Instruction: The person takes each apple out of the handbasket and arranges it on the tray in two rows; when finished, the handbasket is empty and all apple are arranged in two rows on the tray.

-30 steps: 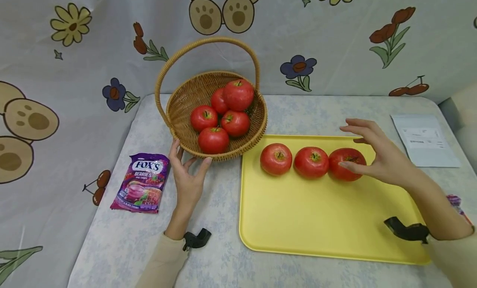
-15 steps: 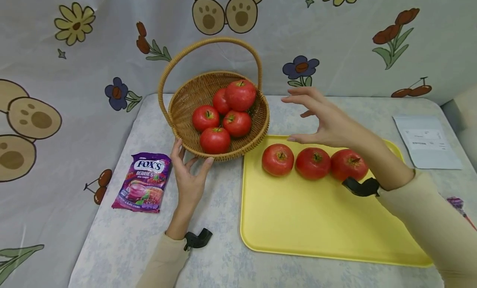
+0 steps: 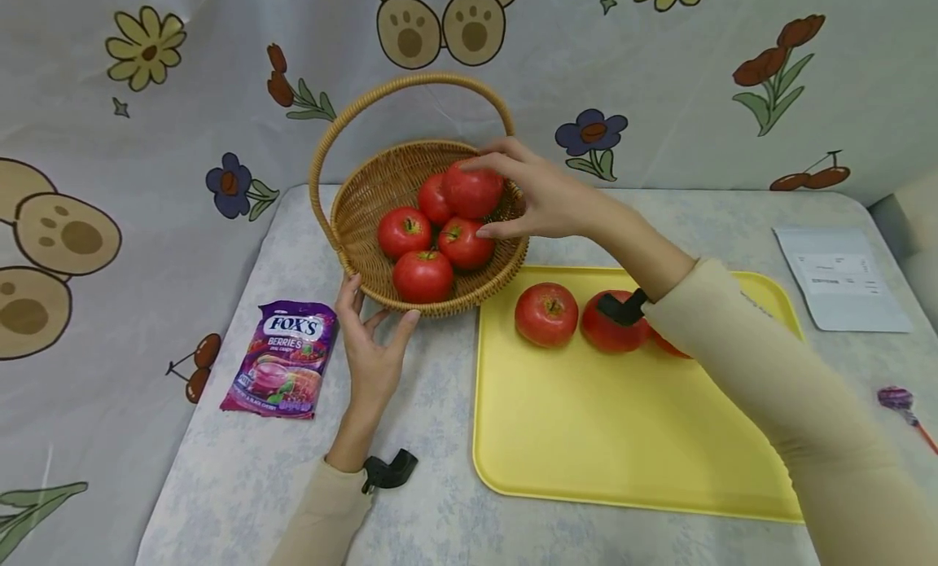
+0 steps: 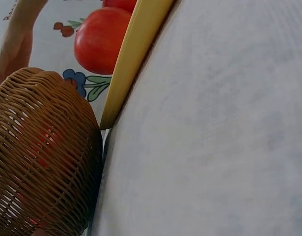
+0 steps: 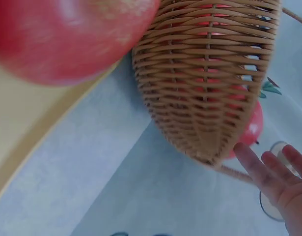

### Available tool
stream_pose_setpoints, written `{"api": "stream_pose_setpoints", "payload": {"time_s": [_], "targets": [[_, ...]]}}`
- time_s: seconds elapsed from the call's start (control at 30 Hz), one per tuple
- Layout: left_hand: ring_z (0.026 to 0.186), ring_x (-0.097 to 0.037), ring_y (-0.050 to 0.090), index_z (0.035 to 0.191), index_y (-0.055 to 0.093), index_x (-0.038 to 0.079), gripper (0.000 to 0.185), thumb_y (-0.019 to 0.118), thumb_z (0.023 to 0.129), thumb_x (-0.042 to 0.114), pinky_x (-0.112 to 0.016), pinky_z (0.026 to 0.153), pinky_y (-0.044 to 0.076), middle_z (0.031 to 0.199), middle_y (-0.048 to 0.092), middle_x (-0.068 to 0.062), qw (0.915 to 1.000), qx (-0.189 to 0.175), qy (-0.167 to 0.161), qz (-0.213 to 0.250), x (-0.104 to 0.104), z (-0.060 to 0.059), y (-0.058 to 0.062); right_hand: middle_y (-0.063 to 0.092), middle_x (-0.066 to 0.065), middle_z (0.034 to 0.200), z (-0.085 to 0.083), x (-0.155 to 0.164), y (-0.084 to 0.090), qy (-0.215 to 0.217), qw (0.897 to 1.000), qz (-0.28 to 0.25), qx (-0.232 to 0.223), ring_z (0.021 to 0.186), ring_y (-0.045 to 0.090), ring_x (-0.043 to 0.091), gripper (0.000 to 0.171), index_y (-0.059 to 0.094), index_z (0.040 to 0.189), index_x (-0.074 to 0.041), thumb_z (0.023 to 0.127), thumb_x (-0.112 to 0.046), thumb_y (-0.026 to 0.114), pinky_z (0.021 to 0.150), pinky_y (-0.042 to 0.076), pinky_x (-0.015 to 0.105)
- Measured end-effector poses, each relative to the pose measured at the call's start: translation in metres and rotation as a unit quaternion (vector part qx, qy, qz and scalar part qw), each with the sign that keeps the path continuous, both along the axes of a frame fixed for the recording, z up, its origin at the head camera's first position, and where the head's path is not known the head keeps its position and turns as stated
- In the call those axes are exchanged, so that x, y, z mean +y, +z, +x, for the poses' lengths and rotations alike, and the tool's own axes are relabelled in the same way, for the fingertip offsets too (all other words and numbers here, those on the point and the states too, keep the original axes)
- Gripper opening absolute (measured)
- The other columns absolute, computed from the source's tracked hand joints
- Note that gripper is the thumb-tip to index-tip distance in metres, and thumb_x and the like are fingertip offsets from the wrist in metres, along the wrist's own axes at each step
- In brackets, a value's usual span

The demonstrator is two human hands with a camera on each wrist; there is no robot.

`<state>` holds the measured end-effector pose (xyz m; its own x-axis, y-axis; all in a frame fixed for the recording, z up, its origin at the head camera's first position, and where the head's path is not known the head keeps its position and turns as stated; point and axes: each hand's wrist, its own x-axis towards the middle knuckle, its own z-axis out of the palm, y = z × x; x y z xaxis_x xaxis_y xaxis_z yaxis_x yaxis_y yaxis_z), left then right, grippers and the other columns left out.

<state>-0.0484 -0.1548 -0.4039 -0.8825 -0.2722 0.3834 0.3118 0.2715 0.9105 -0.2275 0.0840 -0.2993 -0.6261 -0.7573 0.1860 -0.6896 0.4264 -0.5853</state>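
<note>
In the head view a wicker basket (image 3: 359, 224) with a tall handle holds several red apples (image 3: 423, 277), its opening facing the front. My left hand (image 3: 374, 362) holds the basket's lower front, thumb at the rim; the other fingers are partly hidden by it. My right hand (image 3: 545, 193) reaches over the basket's right rim, fingers spread. Its fingertips lie over the upper right apple (image 3: 469, 193), and the thumb tip overlaps the apple below. From the right wrist, the fingers (image 5: 268, 179) appear beside the wicker, an apple (image 5: 252, 125) just past the edge.
A yellow tray (image 3: 586, 436) lies right of the basket, with a row of 3 apples (image 3: 545, 313) along its back, one mostly behind my right sleeve. A purple candy bag (image 3: 282, 358) lies left. At far right are a grey packet (image 3: 839, 277) and a lollipop (image 3: 896, 399).
My right hand has moved left and away from me, from the rightmost tray apple across to the basket's upper right apple. The left hand and the basket have stayed put.
</note>
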Motion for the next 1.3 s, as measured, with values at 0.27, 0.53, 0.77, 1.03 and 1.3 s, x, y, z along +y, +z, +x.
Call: {"api": "stream_pose_setpoints", "payload": {"time_s": [0.27,0.53,0.77,1.03,1.3], "targets": [[0.146,-0.042,0.02,0.147,0.021,-0.007,0.078,0.07,0.086,-0.002,-0.038,0.1,0.043,0.161,0.008,-0.022,0.9999,-0.007,-0.008,0.005,0.001,0.0,0.002,0.03,0.013,0.153,-0.017,-0.019,-0.003,-0.001,1.0,0.031,0.004,0.137,0.037,0.033,0.073,0.05,0.141,-0.019,0.078,-0.04,0.081,0.107,0.041,0.051],[0.146,-0.042,0.021,0.146,0.021,-0.008,0.078,0.07,0.086,-0.004,-0.041,0.099,0.043,0.16,0.008,-0.024,1.0,-0.004,-0.009,-0.001,0.0,0.0,0.003,0.019,0.015,0.159,-0.028,-0.032,-0.009,-0.01,0.995,0.096,-0.033,0.142,0.031,0.038,0.078,0.044,0.146,-0.022,0.08,-0.043,0.08,0.112,0.033,0.056],[0.146,-0.041,0.021,0.147,0.021,-0.007,0.077,0.07,0.086,-0.003,-0.045,0.099,0.042,0.16,0.008,-0.024,1.0,-0.006,-0.006,0.001,-0.002,0.0,0.004,0.022,0.019,0.156,-0.029,-0.04,-0.015,-0.01,0.992,0.125,-0.028,0.143,0.024,0.041,0.071,0.045,0.146,-0.023,0.084,-0.036,0.077,0.11,0.032,0.06],[0.145,-0.042,0.021,0.146,0.022,-0.007,0.078,0.07,0.085,-0.005,-0.049,0.099,0.042,0.16,0.009,-0.025,1.0,0.001,-0.009,-0.004,-0.001,0.0,0.004,0.035,0.019,0.147,-0.032,-0.037,-0.021,-0.012,0.994,0.112,0.004,0.135,0.03,0.041,0.06,0.051,0.142,-0.024,0.087,-0.023,0.075,0.104,0.038,0.058],[0.145,-0.043,0.022,0.146,0.022,-0.008,0.078,0.07,0.086,-0.003,-0.041,0.099,0.043,0.16,0.009,-0.025,1.0,-0.004,-0.003,-0.007,-0.001,0.001,0.005,0.038,0.017,0.143,-0.033,-0.039,-0.023,-0.01,0.995,0.098,0.021,0.131,0.034,0.039,0.069,0.048,0.144,-0.026,0.082,-0.025,0.08,0.102,0.041,0.058]]}}
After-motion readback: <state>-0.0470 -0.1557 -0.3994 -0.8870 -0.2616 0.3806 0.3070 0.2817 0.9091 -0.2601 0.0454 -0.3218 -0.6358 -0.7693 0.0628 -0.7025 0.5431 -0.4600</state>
